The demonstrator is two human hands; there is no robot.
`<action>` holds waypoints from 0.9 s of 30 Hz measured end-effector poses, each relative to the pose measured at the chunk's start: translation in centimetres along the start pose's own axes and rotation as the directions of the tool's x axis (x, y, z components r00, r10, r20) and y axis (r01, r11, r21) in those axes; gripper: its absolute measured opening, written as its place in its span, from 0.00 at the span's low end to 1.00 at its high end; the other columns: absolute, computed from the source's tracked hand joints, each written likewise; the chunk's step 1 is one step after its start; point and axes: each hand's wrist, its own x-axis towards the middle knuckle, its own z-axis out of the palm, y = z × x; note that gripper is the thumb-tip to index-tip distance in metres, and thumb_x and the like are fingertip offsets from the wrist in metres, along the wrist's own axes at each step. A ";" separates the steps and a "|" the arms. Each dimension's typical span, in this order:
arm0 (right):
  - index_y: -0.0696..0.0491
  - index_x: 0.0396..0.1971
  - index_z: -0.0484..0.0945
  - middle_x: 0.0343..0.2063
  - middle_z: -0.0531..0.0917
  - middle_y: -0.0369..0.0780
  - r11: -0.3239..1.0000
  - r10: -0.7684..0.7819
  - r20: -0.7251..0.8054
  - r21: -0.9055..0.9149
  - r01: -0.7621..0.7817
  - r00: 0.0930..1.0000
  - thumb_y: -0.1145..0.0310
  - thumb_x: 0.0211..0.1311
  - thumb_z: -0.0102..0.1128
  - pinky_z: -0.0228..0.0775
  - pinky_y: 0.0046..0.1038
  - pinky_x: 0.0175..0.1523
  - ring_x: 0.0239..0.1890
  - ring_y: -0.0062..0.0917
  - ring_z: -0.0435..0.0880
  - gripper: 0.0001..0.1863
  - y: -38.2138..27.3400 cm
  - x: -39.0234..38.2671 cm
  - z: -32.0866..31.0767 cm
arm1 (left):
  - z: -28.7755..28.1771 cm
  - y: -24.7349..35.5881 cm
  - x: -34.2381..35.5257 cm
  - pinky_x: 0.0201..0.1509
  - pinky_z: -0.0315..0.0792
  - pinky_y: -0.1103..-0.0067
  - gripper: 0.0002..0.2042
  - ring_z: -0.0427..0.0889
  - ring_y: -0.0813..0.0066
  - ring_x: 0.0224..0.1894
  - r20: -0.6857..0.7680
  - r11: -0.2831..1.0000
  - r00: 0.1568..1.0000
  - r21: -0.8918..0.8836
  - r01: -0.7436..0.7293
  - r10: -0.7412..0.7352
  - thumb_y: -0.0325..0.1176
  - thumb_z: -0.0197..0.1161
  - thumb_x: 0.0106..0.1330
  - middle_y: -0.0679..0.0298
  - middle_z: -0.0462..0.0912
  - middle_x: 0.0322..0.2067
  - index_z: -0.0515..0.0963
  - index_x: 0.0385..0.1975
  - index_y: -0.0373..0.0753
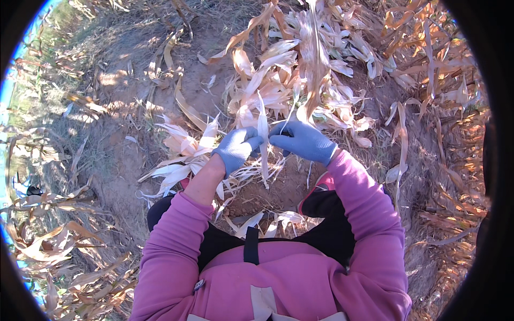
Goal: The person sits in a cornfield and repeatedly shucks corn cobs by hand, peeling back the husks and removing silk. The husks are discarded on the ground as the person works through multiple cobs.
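Observation:
Both my hands wear blue-grey gloves and are close together in front of me, above the ground. My left hand (pixel 239 148) is closed, with its thumb and fingers against a long pale corn husk leaf (pixel 263 131) that stands nearly upright. On the other side of that leaf is my right hand (pixel 306 142), its fingers curled and thumb pointing toward the left hand. A thin husk strip (pixel 292 111) rises from the right fingers. Pale shredded husk strips (pixel 257 174) lie below the hands.
A large heap of dry corn husks (pixel 273 88) lies just beyond my hands. A smaller husk pile (pixel 184 147) is at the left. Dry corn stalks (pixel 450 107) line the right side. Bare soil (pixel 128 155) stretches leftward. My red shoe (pixel 320 188) is below the right hand.

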 end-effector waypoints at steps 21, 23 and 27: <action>0.59 0.35 0.81 0.22 0.83 0.39 0.991 0.034 -0.094 0.129 -0.022 0.995 0.64 0.56 0.61 0.74 0.23 0.32 0.22 0.17 0.80 0.13 1.3 0.7 1.3 | 0.9 -1.5 0.6 0.34 0.70 0.80 0.08 0.74 0.81 0.28 -0.102 0.995 0.990 0.012 -0.101 0.102 0.32 0.62 0.62 0.65 0.79 0.26 0.75 0.32 0.33; 0.58 0.34 0.81 0.22 0.82 0.40 0.997 0.003 -0.120 0.082 0.007 0.993 0.64 0.55 0.61 0.74 0.24 0.32 0.22 0.20 0.80 0.13 1.6 0.7 1.4 | 1.0 -1.3 0.6 0.34 0.70 0.79 0.08 0.74 0.80 0.29 -0.108 0.988 0.984 0.072 -0.133 0.141 0.32 0.63 0.61 0.64 0.79 0.26 0.76 0.32 0.33; 0.55 0.30 0.80 0.21 0.81 0.43 0.982 -0.103 -0.201 -0.174 0.069 0.974 0.62 0.52 0.59 0.73 0.31 0.33 0.23 0.31 0.81 0.12 1.1 0.5 1.5 | 1.2 -0.5 0.0 0.35 0.70 0.79 0.08 0.75 0.80 0.28 -0.121 0.971 0.973 0.162 -0.177 0.197 0.32 0.63 0.60 0.61 0.80 0.26 0.76 0.33 0.33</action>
